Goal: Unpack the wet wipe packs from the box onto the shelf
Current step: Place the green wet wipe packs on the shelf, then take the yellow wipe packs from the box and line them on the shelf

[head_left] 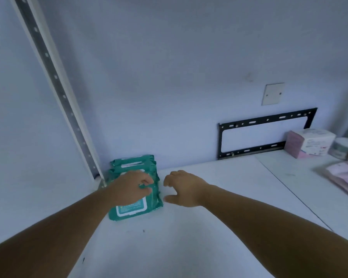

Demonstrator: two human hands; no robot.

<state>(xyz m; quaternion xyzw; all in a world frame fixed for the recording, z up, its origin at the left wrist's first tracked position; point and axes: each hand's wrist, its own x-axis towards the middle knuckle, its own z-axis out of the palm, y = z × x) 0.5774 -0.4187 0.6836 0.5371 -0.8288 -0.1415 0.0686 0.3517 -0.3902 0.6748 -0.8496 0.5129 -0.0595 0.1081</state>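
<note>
Several green wet wipe packs (133, 210) lie stacked in two short piles on the white shelf (199, 233), close to the left upright and the wall. My left hand (130, 187) rests on top of the nearer pile, fingers curled over the right edge of its top pack. My right hand (184, 187) hovers just to the right of the packs, fingers spread and empty, not touching them. The box is not in view.
A perforated metal upright (54, 85) rises at the left. On the shelf's right end sit a pink-and-white carton (309, 142), a small round tub (345, 147) and flat pink packs (344, 175). A black bracket (265, 133) and a blank plate (272, 93) are on the wall.
</note>
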